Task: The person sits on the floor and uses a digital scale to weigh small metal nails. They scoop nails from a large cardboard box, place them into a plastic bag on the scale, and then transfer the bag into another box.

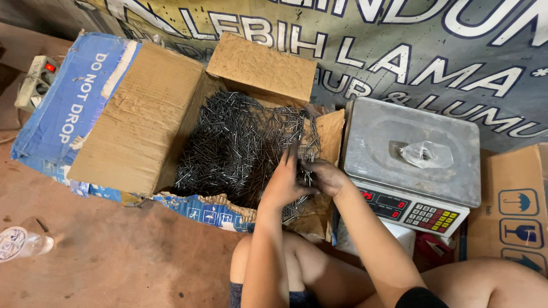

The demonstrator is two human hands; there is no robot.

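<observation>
— Where are the hands?

— Both are over the near right corner of the open brown cardboard box with blue printed flaps (pixel 134 122), inside its torn front edge. The left hand (pixel 283 181) is raised with fingers curled around a bunch of the thin dark metal nails (pixel 240 145); the right hand (pixel 324 175) is just beside it, fingers bent and closed on more of the same nails. The two hands nearly touch.

— And the nails themselves?

— Heaped in the box, thickest toward the far side and the middle. A few stick out past the hands at the near corner.

— How much room is around them?

— Tight on the right: the grey metal digital scale with a red display and keypad (pixel 411 154) stands just beside the box's right flap, with a crumpled clear plastic bag (pixel 425 153) on its pan. A second brown carton (pixel 516 208) sits beyond the scale. The left is open: reddish-brown floor (pixel 114 256), with a clear plastic bottle (pixel 23 242) lying well apart near the frame edge. The person's bare knees close in the near side.
</observation>
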